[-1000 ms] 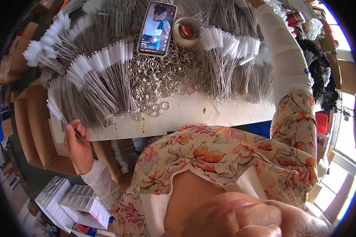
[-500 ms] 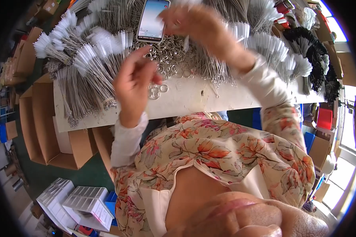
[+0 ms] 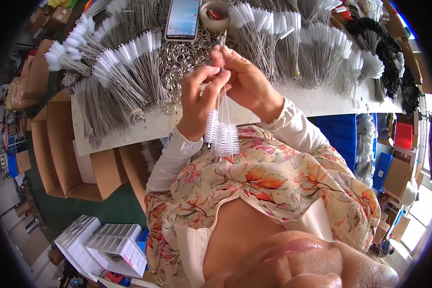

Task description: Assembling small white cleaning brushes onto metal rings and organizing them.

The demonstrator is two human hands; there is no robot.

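Observation:
My left hand and my right hand are raised together over the white table's front edge. Both pinch the wire stems of a small bunch of white bottle brushes, whose bristle heads hang down toward my floral blouse. Just behind my hands lies a heap of metal split rings. Whether a ring is on the stems is hidden by my fingers.
Bundles of white wire brushes fan across the table, with black brushes at far right. A phone and a tape roll lie at the back. Open cardboard boxes stand left, white trays on the floor, blue bins right.
My hands have come together from apart, and now hold a bunch of brushes with the heads hanging down. A second ago my left hand was low by the cardboard box.

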